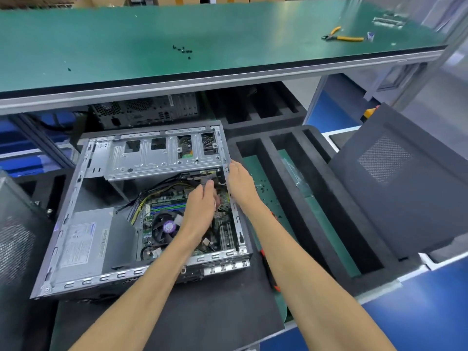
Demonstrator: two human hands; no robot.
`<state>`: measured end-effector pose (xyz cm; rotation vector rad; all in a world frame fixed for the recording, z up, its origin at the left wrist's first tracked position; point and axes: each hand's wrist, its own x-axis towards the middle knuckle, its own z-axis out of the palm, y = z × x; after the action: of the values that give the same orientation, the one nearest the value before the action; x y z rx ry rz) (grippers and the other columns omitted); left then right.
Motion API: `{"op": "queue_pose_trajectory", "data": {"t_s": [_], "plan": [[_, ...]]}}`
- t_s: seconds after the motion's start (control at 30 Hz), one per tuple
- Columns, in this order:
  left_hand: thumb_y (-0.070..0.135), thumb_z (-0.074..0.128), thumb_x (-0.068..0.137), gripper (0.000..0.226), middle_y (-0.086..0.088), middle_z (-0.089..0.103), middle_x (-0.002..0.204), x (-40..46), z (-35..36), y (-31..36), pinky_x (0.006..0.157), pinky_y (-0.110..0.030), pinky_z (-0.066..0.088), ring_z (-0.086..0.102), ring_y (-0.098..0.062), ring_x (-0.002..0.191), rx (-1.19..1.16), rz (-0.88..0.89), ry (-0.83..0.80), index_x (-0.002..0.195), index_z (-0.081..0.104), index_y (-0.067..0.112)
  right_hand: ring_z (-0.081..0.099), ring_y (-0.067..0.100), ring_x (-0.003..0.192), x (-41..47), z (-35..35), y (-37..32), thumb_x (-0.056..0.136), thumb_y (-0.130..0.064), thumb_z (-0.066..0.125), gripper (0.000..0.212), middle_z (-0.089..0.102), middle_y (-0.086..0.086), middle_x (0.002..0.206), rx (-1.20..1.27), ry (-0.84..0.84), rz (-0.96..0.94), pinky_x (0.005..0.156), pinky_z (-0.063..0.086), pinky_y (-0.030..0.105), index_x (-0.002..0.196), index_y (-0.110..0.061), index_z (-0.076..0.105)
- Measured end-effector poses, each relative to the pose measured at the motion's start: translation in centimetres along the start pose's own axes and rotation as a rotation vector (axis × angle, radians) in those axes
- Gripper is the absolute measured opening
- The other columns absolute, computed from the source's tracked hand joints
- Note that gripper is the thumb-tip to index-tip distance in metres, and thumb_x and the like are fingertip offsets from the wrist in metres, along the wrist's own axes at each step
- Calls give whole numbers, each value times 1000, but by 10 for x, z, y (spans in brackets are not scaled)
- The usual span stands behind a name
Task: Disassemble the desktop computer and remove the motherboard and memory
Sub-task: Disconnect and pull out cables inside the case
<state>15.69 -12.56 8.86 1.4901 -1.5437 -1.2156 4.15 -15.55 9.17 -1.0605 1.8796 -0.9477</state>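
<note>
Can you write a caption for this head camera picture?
Left hand reaches into open computer case; right hand steadies its edge.

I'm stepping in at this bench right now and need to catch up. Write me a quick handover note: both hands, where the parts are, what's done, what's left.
Left hand: inside the open computer case, fingers at the cables near the drive cage; whether it grips anything cannot be told.
Right hand: rests on the case's right edge, steadying it.
Motherboard: in the case, fan and blue memory slots visible, cables attached.
Power supply: in place.
Done: side panel off; loose screws on the green shelf, near the yellow cutters.
Left: unplug cables, pull memory, lift the board out.
</note>
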Motion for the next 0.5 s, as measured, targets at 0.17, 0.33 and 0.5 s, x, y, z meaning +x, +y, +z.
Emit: {"op": "queue_pose_trajectory", "data": {"t_s": [0.17,0.33,0.5], "plan": [[39,42,101,31,10,45,66,7,-13,-6,61,-30,37,44,0,54,42,-13,-57,87,64,22,65,19,103,-11,-58,36,102,-27,39,33,68,4,113,525,159,163,93,54,40,124,-16,61],[40,49,99,24,0,44,76,14,-17,-8,64,-32,37,48,-17,68,24,-65,-29,95,71,31,64,16,73,-26,-127,112,99,-22,45,26,71,9,89,219,250,235,70,58,33,107,-9,66],[47,44,98,38,-4,45,84,21,-8,-11,87,-45,51,50,-22,74,125,-117,-78,117,67,24,61,24,81,-44,-136,169,93,-14,42,36,69,15,97,-309,-39,401,92,56,47,112,9,63]]}}
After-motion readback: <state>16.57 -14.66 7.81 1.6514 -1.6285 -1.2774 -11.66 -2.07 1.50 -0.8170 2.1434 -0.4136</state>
